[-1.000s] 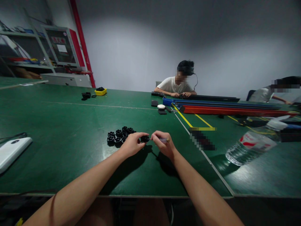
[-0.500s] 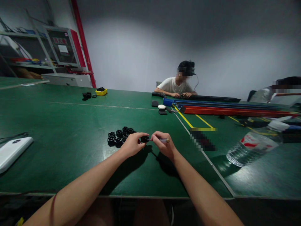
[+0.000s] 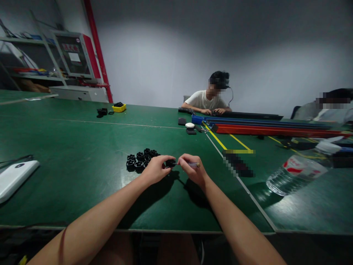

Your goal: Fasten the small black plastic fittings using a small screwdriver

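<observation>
From here I see hardly any change: my left hand [image 3: 156, 168] has its fingers pinching a black part [image 3: 170, 163], six o'clock of centre; my right hand [image 3: 193, 170] grips a pen-like tool [image 3: 194, 165] at three o'clock, suggesting unfinished work.

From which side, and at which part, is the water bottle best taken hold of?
Probably around the label of the water bottle, from the near left, by the right hand, the closer one, once its pen-like tool is down. The bottle is round and wide there; the narrower white cap sits higher, to the right.
</observation>
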`<state>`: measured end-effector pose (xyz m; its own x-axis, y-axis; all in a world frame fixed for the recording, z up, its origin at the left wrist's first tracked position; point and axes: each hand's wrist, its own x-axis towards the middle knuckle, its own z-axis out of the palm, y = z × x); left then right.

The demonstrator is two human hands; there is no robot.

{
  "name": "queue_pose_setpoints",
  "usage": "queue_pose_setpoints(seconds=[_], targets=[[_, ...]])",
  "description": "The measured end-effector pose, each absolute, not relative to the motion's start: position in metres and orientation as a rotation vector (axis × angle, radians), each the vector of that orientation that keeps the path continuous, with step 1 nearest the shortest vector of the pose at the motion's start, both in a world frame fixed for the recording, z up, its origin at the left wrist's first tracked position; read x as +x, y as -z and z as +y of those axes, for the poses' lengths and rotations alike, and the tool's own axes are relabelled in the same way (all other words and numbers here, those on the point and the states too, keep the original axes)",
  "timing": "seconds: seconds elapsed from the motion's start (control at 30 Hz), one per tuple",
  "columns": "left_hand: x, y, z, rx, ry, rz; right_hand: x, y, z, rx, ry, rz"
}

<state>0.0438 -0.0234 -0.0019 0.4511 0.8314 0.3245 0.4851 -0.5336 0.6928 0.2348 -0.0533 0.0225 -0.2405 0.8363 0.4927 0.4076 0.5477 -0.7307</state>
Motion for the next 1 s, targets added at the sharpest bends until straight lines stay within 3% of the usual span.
queue_pose_setpoints(seconds=[0.43, 0.73, 1.0], targets=[[0.040, -0.002, -0.027, 2.456, -0.920, 1.147, 0.234, -0.022, -0.052, -1.020, -0.610, -1.816], [0.030, -0.014, -0.026, 2.744, -0.854, 1.334, 0.238, -0.021, -0.048, -0.980, -0.846, -1.445], [0.028, -0.019, -0.026, 2.821, -0.596, 1.439, 0.237, -0.022, -0.044, -0.969, -0.866, -1.230]])
